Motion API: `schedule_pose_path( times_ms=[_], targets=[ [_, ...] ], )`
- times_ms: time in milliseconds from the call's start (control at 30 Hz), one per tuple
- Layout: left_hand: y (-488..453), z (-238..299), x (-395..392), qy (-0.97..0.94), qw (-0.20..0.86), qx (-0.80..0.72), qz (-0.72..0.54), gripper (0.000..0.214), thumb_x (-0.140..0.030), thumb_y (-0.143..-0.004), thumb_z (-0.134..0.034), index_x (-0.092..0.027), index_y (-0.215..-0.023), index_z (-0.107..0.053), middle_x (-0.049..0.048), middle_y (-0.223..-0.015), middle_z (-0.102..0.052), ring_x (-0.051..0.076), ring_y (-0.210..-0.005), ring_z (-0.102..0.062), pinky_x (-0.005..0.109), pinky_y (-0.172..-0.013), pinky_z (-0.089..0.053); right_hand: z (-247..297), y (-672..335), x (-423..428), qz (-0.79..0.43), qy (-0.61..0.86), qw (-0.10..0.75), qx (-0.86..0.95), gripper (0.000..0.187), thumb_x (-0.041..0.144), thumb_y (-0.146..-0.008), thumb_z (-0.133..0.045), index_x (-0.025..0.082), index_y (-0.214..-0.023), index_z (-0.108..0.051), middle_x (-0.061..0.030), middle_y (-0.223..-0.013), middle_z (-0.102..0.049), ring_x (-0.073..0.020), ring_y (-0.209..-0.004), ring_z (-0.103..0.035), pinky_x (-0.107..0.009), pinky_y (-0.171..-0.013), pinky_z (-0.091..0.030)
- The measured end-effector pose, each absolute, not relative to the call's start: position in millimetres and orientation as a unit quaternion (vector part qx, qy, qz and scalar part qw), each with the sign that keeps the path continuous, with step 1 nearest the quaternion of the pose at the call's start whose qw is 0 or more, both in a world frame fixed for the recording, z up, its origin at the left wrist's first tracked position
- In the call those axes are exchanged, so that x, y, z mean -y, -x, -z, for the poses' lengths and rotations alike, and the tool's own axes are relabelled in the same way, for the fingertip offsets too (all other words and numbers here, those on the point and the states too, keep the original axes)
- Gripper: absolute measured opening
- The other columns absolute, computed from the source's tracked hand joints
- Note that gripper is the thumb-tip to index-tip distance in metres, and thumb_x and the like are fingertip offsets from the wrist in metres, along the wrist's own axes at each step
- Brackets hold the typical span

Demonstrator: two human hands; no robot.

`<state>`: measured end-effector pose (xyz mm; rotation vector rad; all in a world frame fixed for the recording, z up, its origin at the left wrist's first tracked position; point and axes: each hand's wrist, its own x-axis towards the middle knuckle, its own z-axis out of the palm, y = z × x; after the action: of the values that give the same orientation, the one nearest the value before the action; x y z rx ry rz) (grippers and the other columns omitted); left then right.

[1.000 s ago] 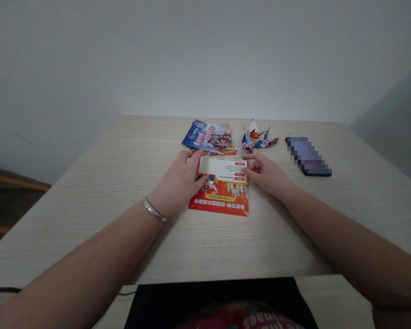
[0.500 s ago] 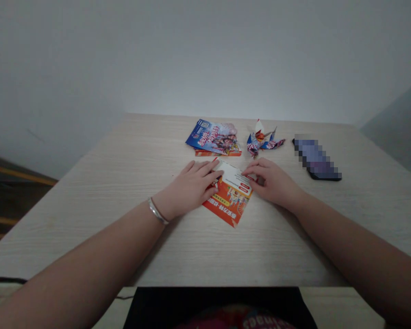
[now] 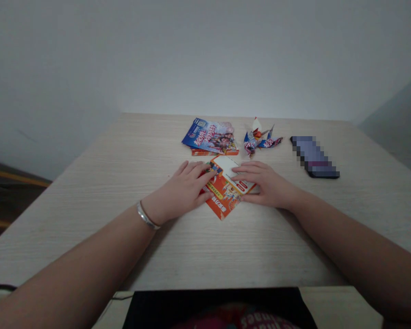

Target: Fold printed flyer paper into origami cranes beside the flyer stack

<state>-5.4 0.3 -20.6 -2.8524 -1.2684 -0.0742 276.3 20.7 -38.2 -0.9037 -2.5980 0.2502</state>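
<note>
An orange and white printed leaflet (image 3: 222, 196) lies flat on the table, one corner pointing toward me. My left hand (image 3: 187, 189) rests on its left side with fingers stretched out, and a silver bracelet (image 3: 147, 216) circles that wrist. On the leaflet's right side lies my right hand (image 3: 263, 185), its fingers extended over the white part and the thumb near the orange edge. Both hands cover parts of the leaflet. Just beyond it sits a stack of blue and orange leaflets (image 3: 210, 135).
A folded paper shape (image 3: 260, 139) with pointed tips stands right of the stack. Farther right is a black phone (image 3: 315, 156) with a blurred screen. The pale wooden table (image 3: 123, 151) meets a wall at the back.
The leaflet has turned slightly, its near corner shifting left. My right hand has gone from bent fingers at its edge to flatter fingers across it. My left hand stays on the left side.
</note>
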Motion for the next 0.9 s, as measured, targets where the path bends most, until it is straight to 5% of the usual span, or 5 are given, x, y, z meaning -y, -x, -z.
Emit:
schedule_pose_path(
  times_ms=[67,267,567,767,900],
  targets=[
    [7,17,-1,0.92,-0.002,0.391,0.029,0.044,-0.041,-0.101,-0.044,-0.02,-0.137,-0.057,0.0115,-0.146,-0.053,0.029,-0.135,-0.046,0.046,-0.118,-0.029,39,-278,-22,-0.094,0.314,0.186,0.926,0.05,0.05,-0.081,-0.074,0.023,-0.123,-0.07,-0.0092,-0.137,-0.066,-0.0277,-0.127,-0.059,-0.05,-0.113,-0.039],
    [10,17,-2,0.927,-0.023,0.372,0.029,0.085,-0.075,-0.085,-0.053,-0.017,-0.148,-0.046,0.0173,-0.149,-0.047,0.035,-0.136,-0.043,0.048,-0.116,-0.032,39,-278,-24,-0.089,0.313,0.184,0.928,0.051,0.051,-0.08,-0.076,0.023,-0.122,-0.07,-0.0107,-0.132,-0.068,-0.0277,-0.122,-0.061,-0.049,-0.107,-0.042],
    [5,25,-6,0.929,-0.014,0.364,0.056,0.075,-0.068,-0.089,-0.053,-0.016,-0.143,-0.052,0.0175,-0.14,-0.054,0.034,-0.127,-0.048,0.048,-0.109,-0.041,40,-272,-22,-0.076,0.316,0.188,0.927,0.056,0.054,-0.078,-0.077,0.021,-0.123,-0.07,-0.0136,-0.128,-0.067,-0.0298,-0.118,-0.059,-0.05,-0.103,-0.043],
    [4,25,-11,0.925,-0.015,0.37,0.089,0.048,-0.05,-0.095,-0.056,-0.021,-0.134,-0.06,0.0102,-0.126,-0.064,0.029,-0.116,-0.054,0.045,-0.105,-0.045,39,-270,-23,-0.066,0.292,0.199,0.933,0.061,0.057,-0.076,-0.077,0.02,-0.125,-0.069,-0.0136,-0.125,-0.067,-0.0299,-0.115,-0.061,-0.048,-0.1,-0.045],
    [6,20,-12,0.919,-0.064,0.375,0.102,0.052,-0.05,-0.097,-0.054,-0.019,-0.139,-0.057,0.0116,-0.129,-0.062,0.027,-0.12,-0.054,0.043,-0.107,-0.044,36,-269,-20,-0.041,0.242,0.209,0.947,0.034,0.04,-0.094,-0.061,0.019,-0.118,-0.072,-0.009,-0.113,-0.075,-0.0226,-0.106,-0.066,-0.039,-0.096,-0.048]
  ],
)
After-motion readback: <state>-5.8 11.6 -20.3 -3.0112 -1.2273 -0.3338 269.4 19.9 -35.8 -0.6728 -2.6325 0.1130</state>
